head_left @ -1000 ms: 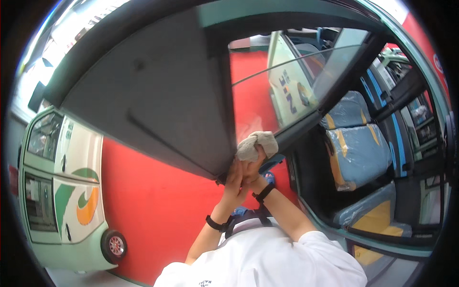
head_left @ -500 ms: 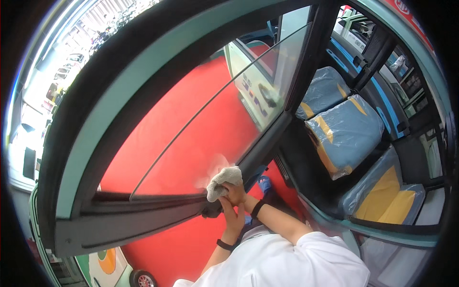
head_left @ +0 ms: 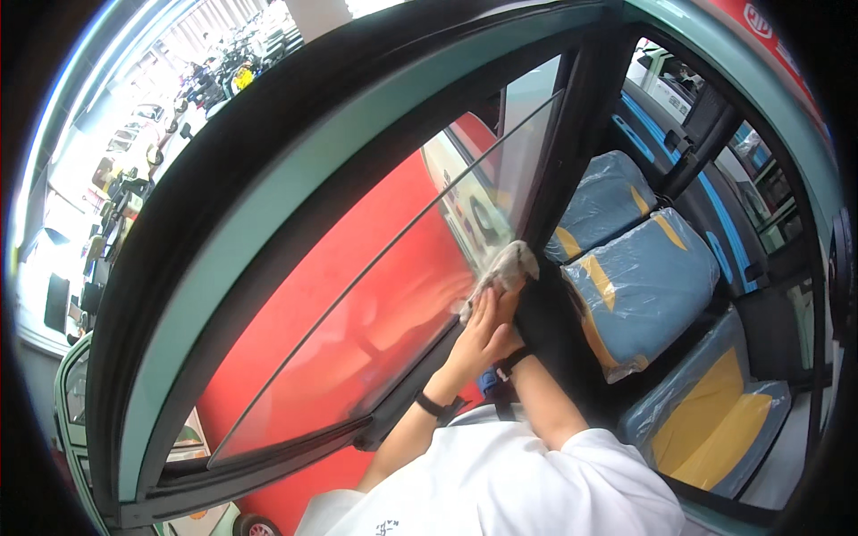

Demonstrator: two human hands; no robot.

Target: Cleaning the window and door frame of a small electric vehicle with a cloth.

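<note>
Your right hand [head_left: 507, 340] is gripping the grey cloth [head_left: 512, 265] just right of the frame's centre; your left hand [head_left: 472, 346] is lying alongside, fingers straight. The cloth is meeting the window glass [head_left: 384, 308]; should it be slipping, bare skin is risking smudges.

Light: bright, strongest at your upper left, where the background [head_left: 134, 152] washes out | Glare: highlights on the plastic seat covers [head_left: 648, 281]; hazy reflections across your window glass [head_left: 375, 313] | Dark: cabin floor [head_left: 556, 338] | Distortion: door frame [head_left: 259, 174] bowed, rim black.
</note>
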